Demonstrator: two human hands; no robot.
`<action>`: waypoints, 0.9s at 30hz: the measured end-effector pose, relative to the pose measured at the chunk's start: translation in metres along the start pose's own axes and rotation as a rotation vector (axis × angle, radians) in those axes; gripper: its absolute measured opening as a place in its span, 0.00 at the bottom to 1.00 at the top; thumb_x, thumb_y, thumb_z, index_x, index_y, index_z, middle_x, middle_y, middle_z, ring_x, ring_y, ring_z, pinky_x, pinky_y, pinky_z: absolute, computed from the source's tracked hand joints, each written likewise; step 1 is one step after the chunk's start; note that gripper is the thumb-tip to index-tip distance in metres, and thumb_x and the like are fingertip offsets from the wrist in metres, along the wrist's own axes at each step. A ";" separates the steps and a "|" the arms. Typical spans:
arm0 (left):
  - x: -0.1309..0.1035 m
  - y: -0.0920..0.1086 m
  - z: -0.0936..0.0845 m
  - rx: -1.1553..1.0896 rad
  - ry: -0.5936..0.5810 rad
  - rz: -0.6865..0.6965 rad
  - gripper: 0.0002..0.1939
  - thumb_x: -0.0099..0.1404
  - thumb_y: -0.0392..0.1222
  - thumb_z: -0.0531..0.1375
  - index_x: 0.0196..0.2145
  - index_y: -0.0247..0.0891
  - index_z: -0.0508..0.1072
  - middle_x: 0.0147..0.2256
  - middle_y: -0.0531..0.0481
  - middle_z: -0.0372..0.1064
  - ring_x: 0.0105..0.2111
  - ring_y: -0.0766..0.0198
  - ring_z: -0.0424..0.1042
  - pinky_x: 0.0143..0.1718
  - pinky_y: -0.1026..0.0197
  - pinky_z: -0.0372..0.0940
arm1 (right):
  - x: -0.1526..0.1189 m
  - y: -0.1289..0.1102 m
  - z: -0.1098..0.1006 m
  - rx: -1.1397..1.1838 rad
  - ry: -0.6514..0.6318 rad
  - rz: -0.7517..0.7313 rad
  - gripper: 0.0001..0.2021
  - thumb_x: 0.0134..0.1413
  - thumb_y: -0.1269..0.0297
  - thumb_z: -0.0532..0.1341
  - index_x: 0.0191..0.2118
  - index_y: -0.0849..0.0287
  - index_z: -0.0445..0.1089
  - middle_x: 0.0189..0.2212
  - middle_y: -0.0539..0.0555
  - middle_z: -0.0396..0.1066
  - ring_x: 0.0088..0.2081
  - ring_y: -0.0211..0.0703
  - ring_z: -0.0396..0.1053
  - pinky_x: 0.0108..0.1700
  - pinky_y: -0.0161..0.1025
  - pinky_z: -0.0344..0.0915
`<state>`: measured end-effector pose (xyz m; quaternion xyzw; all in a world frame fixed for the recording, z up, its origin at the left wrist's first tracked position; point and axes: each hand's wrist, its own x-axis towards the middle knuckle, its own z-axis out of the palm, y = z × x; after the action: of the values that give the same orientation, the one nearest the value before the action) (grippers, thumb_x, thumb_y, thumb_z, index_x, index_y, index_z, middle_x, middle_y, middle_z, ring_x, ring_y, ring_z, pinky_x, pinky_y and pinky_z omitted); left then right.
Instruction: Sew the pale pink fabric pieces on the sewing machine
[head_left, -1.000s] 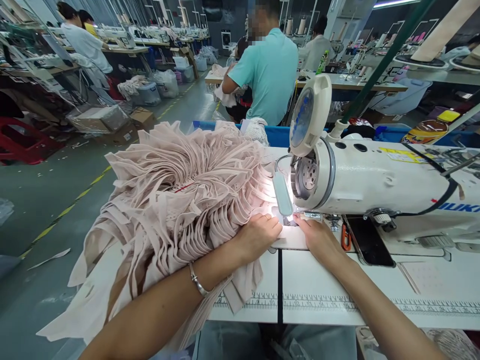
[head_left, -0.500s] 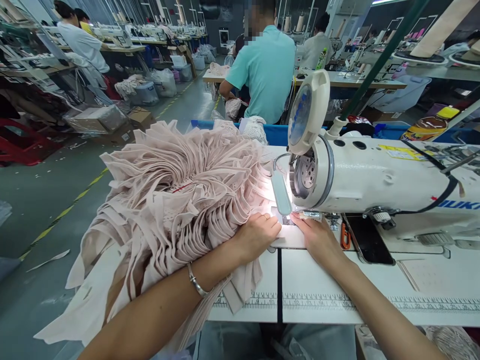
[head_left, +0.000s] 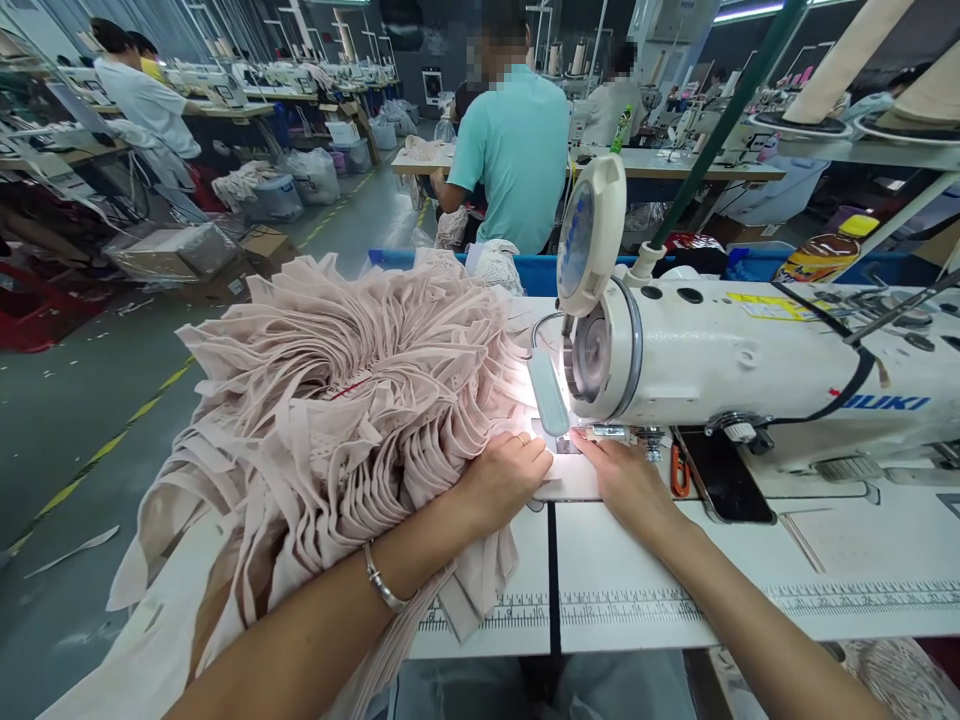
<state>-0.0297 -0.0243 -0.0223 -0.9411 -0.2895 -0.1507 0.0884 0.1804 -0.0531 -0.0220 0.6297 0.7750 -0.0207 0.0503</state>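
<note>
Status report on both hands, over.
Left hand flat on pale pink fabric bundle. Right hand at white sewing machine needle. Between them, nothing blocking.

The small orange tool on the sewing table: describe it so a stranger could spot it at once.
Start at the white sewing machine on the white table. Under its arm, just beyond the right hand, lies the small orange tool beside a black phone. It is the only orange item there.

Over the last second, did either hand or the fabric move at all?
Hardly. Only the head camera swung a little. The left hand still presses the pink fabric pile beside the needle, the right hand stays flat under the sewing machine head. Nothing was picked up or let go.
</note>
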 end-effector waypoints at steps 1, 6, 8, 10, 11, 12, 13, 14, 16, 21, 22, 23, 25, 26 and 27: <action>0.000 0.000 0.000 0.006 0.009 0.000 0.13 0.74 0.39 0.52 0.29 0.38 0.63 0.29 0.51 0.65 0.30 0.61 0.65 0.31 0.59 0.56 | 0.000 -0.002 -0.002 -0.017 -0.013 0.009 0.34 0.54 0.83 0.46 0.63 0.52 0.64 0.47 0.59 0.75 0.45 0.49 0.70 0.43 0.43 0.64; -0.001 0.001 0.002 0.014 0.033 0.002 0.13 0.74 0.37 0.51 0.29 0.38 0.63 0.28 0.51 0.65 0.29 0.61 0.64 0.31 0.59 0.55 | 0.002 -0.010 -0.014 -0.096 -0.076 0.034 0.34 0.55 0.82 0.44 0.65 0.54 0.61 0.38 0.61 0.73 0.43 0.50 0.70 0.44 0.44 0.61; -0.001 0.001 0.003 0.010 0.047 0.003 0.13 0.74 0.38 0.51 0.28 0.38 0.63 0.28 0.51 0.65 0.29 0.61 0.64 0.31 0.59 0.55 | 0.002 -0.011 -0.016 -0.105 -0.104 0.037 0.34 0.55 0.83 0.43 0.66 0.55 0.60 0.38 0.61 0.73 0.43 0.50 0.70 0.45 0.44 0.61; -0.001 0.001 0.003 0.006 0.051 -0.001 0.14 0.74 0.38 0.51 0.28 0.38 0.63 0.28 0.51 0.65 0.29 0.61 0.64 0.30 0.59 0.55 | 0.003 -0.011 -0.016 -0.093 -0.115 0.035 0.35 0.55 0.83 0.42 0.66 0.55 0.59 0.39 0.61 0.72 0.43 0.51 0.70 0.46 0.45 0.60; -0.001 0.000 0.003 0.004 0.049 -0.003 0.14 0.74 0.38 0.51 0.28 0.38 0.63 0.28 0.51 0.65 0.29 0.61 0.64 0.31 0.59 0.55 | 0.003 -0.011 -0.016 -0.084 -0.119 0.036 0.35 0.55 0.83 0.42 0.66 0.55 0.59 0.40 0.61 0.72 0.43 0.51 0.70 0.47 0.46 0.60; -0.001 0.000 0.003 0.000 0.047 -0.004 0.14 0.74 0.38 0.51 0.28 0.38 0.63 0.28 0.51 0.65 0.29 0.61 0.65 0.31 0.59 0.56 | 0.003 -0.011 -0.016 -0.075 -0.122 0.037 0.35 0.55 0.83 0.42 0.66 0.55 0.59 0.40 0.61 0.72 0.43 0.50 0.70 0.48 0.47 0.59; -0.001 0.000 0.003 -0.004 0.043 -0.004 0.14 0.74 0.38 0.50 0.29 0.38 0.63 0.28 0.51 0.65 0.29 0.61 0.65 0.31 0.59 0.56 | 0.003 -0.011 -0.015 -0.068 -0.124 0.038 0.35 0.55 0.84 0.42 0.65 0.55 0.59 0.40 0.61 0.72 0.43 0.50 0.69 0.49 0.47 0.59; -0.001 0.000 0.003 -0.008 0.039 -0.004 0.14 0.75 0.39 0.50 0.29 0.38 0.63 0.29 0.51 0.65 0.30 0.61 0.65 0.31 0.59 0.56 | 0.003 -0.010 -0.015 -0.064 -0.125 0.037 0.35 0.55 0.84 0.42 0.65 0.56 0.60 0.40 0.60 0.72 0.43 0.50 0.69 0.50 0.48 0.58; -0.001 0.000 0.003 -0.014 0.039 -0.005 0.15 0.75 0.41 0.50 0.29 0.38 0.63 0.29 0.51 0.65 0.30 0.61 0.65 0.31 0.58 0.56 | 0.003 -0.011 -0.015 -0.057 -0.132 0.035 0.34 0.55 0.84 0.41 0.64 0.56 0.60 0.39 0.60 0.72 0.43 0.50 0.69 0.52 0.49 0.57; 0.000 0.000 0.004 -0.022 0.051 -0.001 0.15 0.75 0.44 0.52 0.30 0.38 0.64 0.29 0.50 0.66 0.31 0.60 0.66 0.31 0.58 0.56 | 0.003 -0.011 -0.017 -0.030 -0.145 0.037 0.34 0.55 0.84 0.40 0.63 0.58 0.61 0.41 0.61 0.72 0.44 0.50 0.68 0.55 0.52 0.54; -0.001 0.000 0.004 -0.024 0.050 -0.001 0.15 0.74 0.44 0.52 0.30 0.38 0.64 0.29 0.50 0.66 0.31 0.60 0.66 0.31 0.58 0.56 | 0.003 -0.011 -0.016 -0.025 -0.144 0.037 0.34 0.54 0.84 0.40 0.63 0.58 0.61 0.41 0.61 0.72 0.44 0.50 0.68 0.54 0.52 0.54; -0.001 0.000 0.004 -0.024 0.046 -0.003 0.14 0.74 0.45 0.52 0.30 0.38 0.64 0.30 0.50 0.66 0.31 0.60 0.66 0.31 0.58 0.56 | 0.003 -0.010 -0.016 -0.020 -0.142 0.037 0.34 0.54 0.84 0.40 0.63 0.58 0.61 0.41 0.61 0.72 0.44 0.50 0.68 0.54 0.52 0.54; 0.000 0.000 0.003 -0.023 0.032 -0.006 0.14 0.74 0.45 0.53 0.30 0.38 0.64 0.30 0.50 0.66 0.31 0.60 0.66 0.31 0.58 0.56 | 0.003 -0.009 -0.015 -0.011 -0.136 0.036 0.33 0.55 0.83 0.41 0.63 0.58 0.61 0.40 0.61 0.71 0.44 0.50 0.68 0.53 0.51 0.55; 0.000 0.000 0.003 -0.022 0.028 -0.006 0.14 0.74 0.45 0.53 0.30 0.38 0.65 0.30 0.50 0.66 0.31 0.60 0.66 0.31 0.58 0.56 | 0.004 -0.009 -0.014 -0.007 -0.133 0.037 0.33 0.55 0.83 0.41 0.63 0.58 0.62 0.40 0.61 0.71 0.43 0.50 0.68 0.53 0.50 0.55; 0.000 0.000 0.002 -0.023 0.026 -0.005 0.14 0.74 0.45 0.53 0.30 0.38 0.65 0.30 0.50 0.66 0.31 0.60 0.66 0.31 0.58 0.56 | 0.004 -0.009 -0.014 -0.004 -0.134 0.040 0.33 0.55 0.83 0.41 0.63 0.57 0.62 0.39 0.60 0.71 0.43 0.50 0.68 0.52 0.50 0.56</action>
<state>-0.0293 -0.0237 -0.0244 -0.9393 -0.2890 -0.1665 0.0810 0.1705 -0.0498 -0.0091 0.6422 0.7571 -0.0602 0.1035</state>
